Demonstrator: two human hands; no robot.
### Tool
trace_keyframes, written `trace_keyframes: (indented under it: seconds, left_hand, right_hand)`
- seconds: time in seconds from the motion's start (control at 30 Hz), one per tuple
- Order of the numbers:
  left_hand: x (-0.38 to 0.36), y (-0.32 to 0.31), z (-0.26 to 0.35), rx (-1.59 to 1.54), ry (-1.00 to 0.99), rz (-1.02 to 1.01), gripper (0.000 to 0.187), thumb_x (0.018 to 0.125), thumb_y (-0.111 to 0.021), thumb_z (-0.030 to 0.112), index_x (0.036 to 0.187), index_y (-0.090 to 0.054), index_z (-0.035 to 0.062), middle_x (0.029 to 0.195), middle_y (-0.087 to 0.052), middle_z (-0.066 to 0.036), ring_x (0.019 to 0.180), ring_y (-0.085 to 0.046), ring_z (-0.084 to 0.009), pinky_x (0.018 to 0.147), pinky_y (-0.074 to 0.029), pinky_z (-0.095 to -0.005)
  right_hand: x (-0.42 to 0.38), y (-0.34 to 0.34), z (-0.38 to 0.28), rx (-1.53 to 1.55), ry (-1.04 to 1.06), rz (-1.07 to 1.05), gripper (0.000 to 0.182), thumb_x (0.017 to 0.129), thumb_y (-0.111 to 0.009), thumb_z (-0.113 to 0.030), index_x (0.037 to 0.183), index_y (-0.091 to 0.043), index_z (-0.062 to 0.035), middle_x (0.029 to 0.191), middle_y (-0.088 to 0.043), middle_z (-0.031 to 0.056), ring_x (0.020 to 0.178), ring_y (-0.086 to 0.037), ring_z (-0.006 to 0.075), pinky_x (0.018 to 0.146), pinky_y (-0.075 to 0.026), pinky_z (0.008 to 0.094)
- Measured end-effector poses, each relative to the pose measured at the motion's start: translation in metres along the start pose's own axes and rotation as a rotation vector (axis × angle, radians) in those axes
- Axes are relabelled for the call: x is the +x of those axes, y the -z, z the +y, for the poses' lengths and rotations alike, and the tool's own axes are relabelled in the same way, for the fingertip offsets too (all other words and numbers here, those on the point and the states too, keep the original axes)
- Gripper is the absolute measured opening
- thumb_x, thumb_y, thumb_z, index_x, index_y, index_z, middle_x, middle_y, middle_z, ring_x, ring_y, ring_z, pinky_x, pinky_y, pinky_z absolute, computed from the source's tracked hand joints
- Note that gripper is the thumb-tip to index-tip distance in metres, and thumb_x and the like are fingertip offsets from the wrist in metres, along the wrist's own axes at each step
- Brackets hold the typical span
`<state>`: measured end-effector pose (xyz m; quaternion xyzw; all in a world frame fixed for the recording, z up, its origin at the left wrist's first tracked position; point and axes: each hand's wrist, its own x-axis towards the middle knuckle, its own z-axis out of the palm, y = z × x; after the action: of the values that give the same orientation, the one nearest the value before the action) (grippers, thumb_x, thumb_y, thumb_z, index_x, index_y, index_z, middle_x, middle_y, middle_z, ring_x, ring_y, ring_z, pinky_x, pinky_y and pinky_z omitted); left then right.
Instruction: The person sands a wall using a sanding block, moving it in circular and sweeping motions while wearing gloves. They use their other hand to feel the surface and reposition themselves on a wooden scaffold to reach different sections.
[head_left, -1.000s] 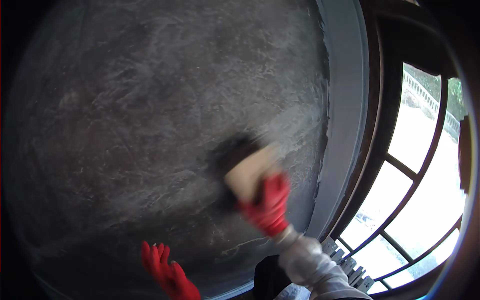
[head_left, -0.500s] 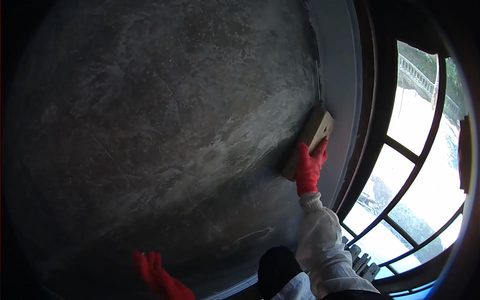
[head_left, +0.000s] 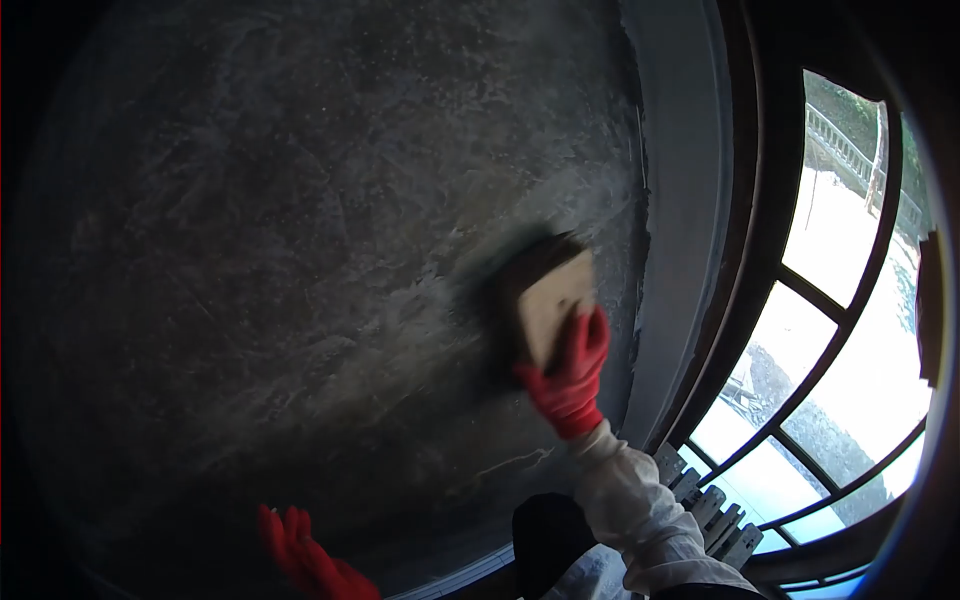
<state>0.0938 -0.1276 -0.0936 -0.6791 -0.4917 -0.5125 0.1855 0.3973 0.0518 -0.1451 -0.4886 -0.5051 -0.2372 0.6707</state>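
Note:
My right hand (head_left: 572,375), in a red glove, grips a pale wooden block-like tool (head_left: 555,300) by its lower right edge. The tool is slightly blurred and lies against or just over the dark, mottled grey surface (head_left: 300,250), left of its right border. Whether it touches the surface cannot be made out. My left hand (head_left: 305,555), also red-gloved, is at the bottom left with its fingers raised and apart, holding nothing visible.
A smooth grey border strip (head_left: 685,180) runs along the surface's right side. Beyond it is a dark-framed window (head_left: 820,290) with bright ground outside. Grey slatted pieces (head_left: 710,510) stand below the window. A dark rounded shape (head_left: 548,545) is at the bottom centre.
My right hand and the wooden tool have moved left, away from the border strip, and the tool has turned. My left hand has shifted slightly left.

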Motion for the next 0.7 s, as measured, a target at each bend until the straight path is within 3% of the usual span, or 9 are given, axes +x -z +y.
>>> trace_keyframes:
  seconds: [0.1,0.13,0.2,0.23,0.3,0.4,0.5,0.63,0.7]
  left_hand:
    - [0.012,0.003,0.023,-0.176,0.35,-0.004,0.045,0.1,-0.034,0.002,0.144,-0.034,0.0104,0.14,-0.04,-0.027,0.125,-0.045,-0.0444,0.097,-0.047,-0.0509]
    - [0.008,0.002,0.017,-0.186,0.353,-0.002,0.045,0.1,-0.034,0.002,0.144,-0.034,0.0104,0.14,-0.04,-0.027,0.125,-0.045,-0.0444,0.097,-0.047,-0.0509]
    - [0.002,-0.004,0.002,0.116,-0.062,-0.072,0.043,0.1,-0.036,0.004,0.143,-0.035,0.0098,0.14,-0.042,-0.024,0.126,-0.045,-0.0435,0.1,-0.043,-0.0516]
    - [0.006,-0.009,0.009,0.113,-0.068,-0.059,0.043,0.1,-0.036,0.004,0.143,-0.035,0.0098,0.14,-0.042,-0.024,0.126,-0.045,-0.0435,0.1,-0.043,-0.0516]
    - [0.012,-0.015,0.029,-0.124,0.28,-0.034,0.042,0.1,-0.037,0.003,0.141,-0.036,0.0091,0.138,-0.044,-0.024,0.125,-0.047,-0.0441,0.1,-0.043,-0.0525]
    - [0.007,-0.017,0.012,0.063,-0.052,-0.083,0.04,0.1,-0.038,0.004,0.14,-0.037,0.0081,0.138,-0.043,-0.025,0.123,-0.048,-0.0438,0.098,-0.044,-0.0534]
    - [0.005,-0.015,0.013,0.035,0.002,-0.03,0.039,0.101,-0.036,0.003,0.139,-0.037,0.0076,0.137,-0.044,-0.026,0.121,-0.05,-0.0446,0.097,-0.046,-0.0532]
    - [0.004,-0.001,0.008,0.223,-0.147,-0.088,0.038,0.102,-0.035,0.003,0.139,-0.037,0.0077,0.138,-0.043,-0.027,0.121,-0.051,-0.0434,0.096,-0.047,-0.0512]
    - [0.0,-0.004,0.008,-0.028,0.059,-0.012,0.039,0.101,-0.036,0.003,0.14,-0.037,0.0071,0.14,-0.041,-0.028,0.12,-0.052,-0.0433,0.096,-0.048,-0.0496]
  right_hand:
    - [0.028,-0.008,0.06,0.116,-0.665,0.159,0.096,0.074,-0.075,-0.033,0.149,-0.023,-0.0038,0.141,-0.033,0.0263,0.127,-0.039,0.0422,0.106,-0.034,0.045]
    - [0.029,-0.006,0.059,0.111,-0.655,0.16,0.096,0.074,-0.075,-0.033,0.149,-0.023,-0.0038,0.141,-0.033,0.0263,0.127,-0.039,0.0422,0.106,-0.034,0.045]
    - [0.028,-0.01,0.05,0.098,-0.698,0.19,0.095,0.075,-0.075,-0.032,0.15,-0.023,-0.004,0.142,-0.033,0.0262,0.127,-0.039,0.0419,0.106,-0.034,0.0453]
    - [0.012,-0.017,0.038,0.039,-0.477,0.147,0.099,0.073,-0.077,-0.034,0.15,-0.023,-0.0038,0.141,-0.032,0.0282,0.126,-0.039,0.0442,0.105,-0.035,0.0466]
    - [-0.008,-0.007,-0.032,0.033,-0.115,-0.008,0.097,0.066,-0.081,-0.034,0.144,-0.033,-0.0046,0.137,-0.034,0.0313,0.121,-0.042,0.0469,0.099,-0.039,0.0518]
    - [-0.037,-0.02,-0.079,0.296,0.603,-0.344,0.064,0.062,-0.075,-0.024,0.122,-0.056,-0.0144,0.109,-0.053,0.0203,0.089,-0.059,0.0353,0.071,-0.051,0.0466]
    - [-0.033,-0.03,-0.074,0.348,0.789,-0.199,0.062,0.059,-0.073,-0.024,0.119,-0.059,-0.0193,0.1,-0.053,0.0166,0.081,-0.06,0.0311,0.065,-0.05,0.0426]
    - [0.008,0.005,-0.027,0.08,0.167,-0.063,0.072,0.066,-0.076,-0.032,0.129,-0.051,-0.0105,0.121,-0.049,0.0259,0.101,-0.056,0.041,0.082,-0.049,0.0494]
    - [0.013,0.0,0.027,-0.059,-0.124,0.049,0.09,0.069,-0.077,-0.038,0.143,-0.037,-0.0067,0.136,-0.038,0.03,0.118,-0.045,0.0467,0.098,-0.041,0.0497]
